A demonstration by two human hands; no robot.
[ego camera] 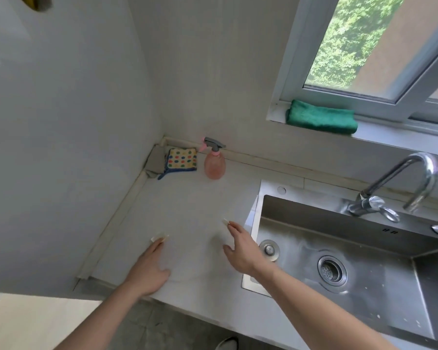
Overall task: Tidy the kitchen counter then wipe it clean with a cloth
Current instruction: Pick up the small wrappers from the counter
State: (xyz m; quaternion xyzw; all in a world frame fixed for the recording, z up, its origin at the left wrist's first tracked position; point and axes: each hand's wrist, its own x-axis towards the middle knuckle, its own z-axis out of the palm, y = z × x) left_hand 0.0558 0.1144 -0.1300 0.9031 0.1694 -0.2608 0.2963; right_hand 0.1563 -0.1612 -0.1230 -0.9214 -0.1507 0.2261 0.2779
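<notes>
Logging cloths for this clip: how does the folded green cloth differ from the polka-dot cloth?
The folded green cloth is plain green and lies on the window sill; the polka-dot cloth is pale with coloured dots and a blue edge, and lies in the counter corner beside the pink spray bottle. Neither hand touches either.

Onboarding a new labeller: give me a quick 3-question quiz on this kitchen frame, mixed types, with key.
1. True or false: the green cloth lies on the window sill.
2. What stands beside the spotted cloth in the counter corner? A) pink spray bottle B) kettle C) mug
3. Fill in: both hands, left and right, hold ____.

Key: 1 true; 2 A; 3 nothing
</notes>
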